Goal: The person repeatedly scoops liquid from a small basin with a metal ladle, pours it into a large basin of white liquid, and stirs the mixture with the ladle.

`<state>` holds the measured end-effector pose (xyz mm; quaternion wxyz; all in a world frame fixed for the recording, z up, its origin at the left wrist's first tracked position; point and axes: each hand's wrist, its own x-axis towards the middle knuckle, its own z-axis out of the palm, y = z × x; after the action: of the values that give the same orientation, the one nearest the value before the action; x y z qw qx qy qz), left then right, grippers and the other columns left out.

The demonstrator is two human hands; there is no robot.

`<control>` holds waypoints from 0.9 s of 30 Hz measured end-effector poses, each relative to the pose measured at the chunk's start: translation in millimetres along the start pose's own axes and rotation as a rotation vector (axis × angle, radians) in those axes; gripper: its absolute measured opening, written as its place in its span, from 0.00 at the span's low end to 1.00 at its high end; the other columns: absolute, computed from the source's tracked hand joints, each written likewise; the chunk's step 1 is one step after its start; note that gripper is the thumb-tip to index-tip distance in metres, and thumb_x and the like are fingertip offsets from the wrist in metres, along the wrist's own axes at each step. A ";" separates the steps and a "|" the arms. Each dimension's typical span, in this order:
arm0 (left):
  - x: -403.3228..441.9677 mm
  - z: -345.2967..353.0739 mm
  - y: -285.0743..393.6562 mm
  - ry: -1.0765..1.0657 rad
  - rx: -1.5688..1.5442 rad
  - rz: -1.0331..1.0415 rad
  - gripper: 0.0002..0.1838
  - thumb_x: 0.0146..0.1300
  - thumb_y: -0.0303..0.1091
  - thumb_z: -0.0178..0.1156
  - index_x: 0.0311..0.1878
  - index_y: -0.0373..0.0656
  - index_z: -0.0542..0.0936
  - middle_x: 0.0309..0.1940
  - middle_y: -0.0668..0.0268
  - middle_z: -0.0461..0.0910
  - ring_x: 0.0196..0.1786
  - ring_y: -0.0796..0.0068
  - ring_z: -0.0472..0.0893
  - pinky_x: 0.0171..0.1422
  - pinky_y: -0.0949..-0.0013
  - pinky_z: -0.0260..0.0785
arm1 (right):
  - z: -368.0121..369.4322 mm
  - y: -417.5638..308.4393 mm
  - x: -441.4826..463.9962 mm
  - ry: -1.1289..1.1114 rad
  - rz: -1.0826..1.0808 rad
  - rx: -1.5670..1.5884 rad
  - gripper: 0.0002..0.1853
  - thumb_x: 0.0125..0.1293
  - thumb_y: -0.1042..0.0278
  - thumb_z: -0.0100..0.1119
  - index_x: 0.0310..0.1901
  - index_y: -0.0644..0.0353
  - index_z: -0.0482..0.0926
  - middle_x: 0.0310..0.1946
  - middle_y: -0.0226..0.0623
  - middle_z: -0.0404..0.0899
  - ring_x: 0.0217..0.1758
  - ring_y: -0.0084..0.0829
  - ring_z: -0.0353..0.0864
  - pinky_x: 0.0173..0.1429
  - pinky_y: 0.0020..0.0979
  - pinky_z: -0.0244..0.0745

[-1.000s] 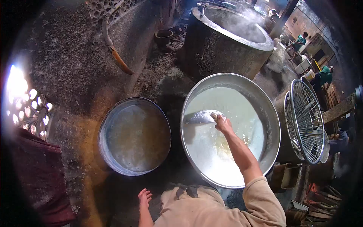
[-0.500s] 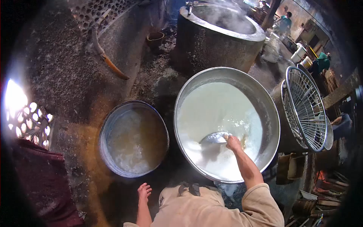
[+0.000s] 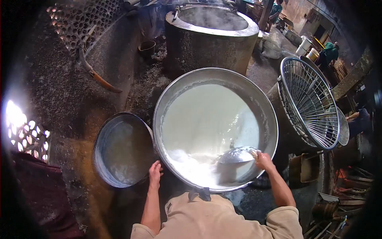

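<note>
R hand [image 3: 264,161] gripped the scoop [image 3: 238,155] in the big pan [image 3: 270,127], L hand [image 3: 155,173] hung loosely spread, & slow, low strokes prob. spilled least.

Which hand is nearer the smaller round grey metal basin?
Left: the left hand is beside the basin; the right hand is farther, across the large round silver metal pan.

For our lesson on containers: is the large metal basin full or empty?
Partly full: the basin holds pale liquid, with bare inner wall above.
</note>
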<state>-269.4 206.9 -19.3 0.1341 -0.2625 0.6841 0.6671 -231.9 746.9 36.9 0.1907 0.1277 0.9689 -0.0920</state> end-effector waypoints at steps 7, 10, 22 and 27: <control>1.9 41.8 -2.1 0.089 0.258 0.093 0.32 0.63 0.36 0.56 0.67 0.35 0.61 0.57 0.62 0.74 0.54 0.72 0.74 0.52 0.67 0.69 | -104.8 46.3 26.9 0.183 0.096 0.372 0.18 0.49 0.72 0.55 0.45 0.61 0.76 0.36 0.58 0.79 0.43 0.55 0.79 0.46 0.49 0.75; 9.9 41.1 -23.3 0.161 0.441 0.224 0.33 0.60 0.37 0.59 0.66 0.32 0.62 0.52 0.47 0.77 0.55 0.59 0.77 0.58 0.66 0.67 | -76.7 44.4 83.8 0.386 0.187 0.252 0.19 0.50 0.72 0.54 0.47 0.60 0.75 0.37 0.56 0.80 0.43 0.55 0.80 0.46 0.49 0.76; -7.2 58.6 14.7 0.270 0.770 0.131 0.31 0.59 0.34 0.58 0.65 0.38 0.64 0.49 0.45 0.77 0.53 0.47 0.77 0.58 0.58 0.68 | 71.9 12.3 150.2 0.213 0.065 0.454 0.16 0.46 0.71 0.60 0.40 0.62 0.73 0.22 0.44 0.78 0.21 0.34 0.80 0.23 0.36 0.76; -1.3 48.5 10.2 0.193 0.680 0.094 0.33 0.57 0.36 0.62 0.65 0.38 0.64 0.49 0.45 0.77 0.53 0.47 0.77 0.59 0.59 0.68 | 85.6 -53.6 107.3 0.024 0.101 0.637 0.16 0.46 0.73 0.59 0.39 0.64 0.71 0.18 0.38 0.74 0.15 0.29 0.74 0.15 0.32 0.72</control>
<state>-281.9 254.6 -13.6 0.1177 -0.2331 0.8878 0.3789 -313.5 699.3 -76.2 0.1340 0.2300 0.8861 -0.3795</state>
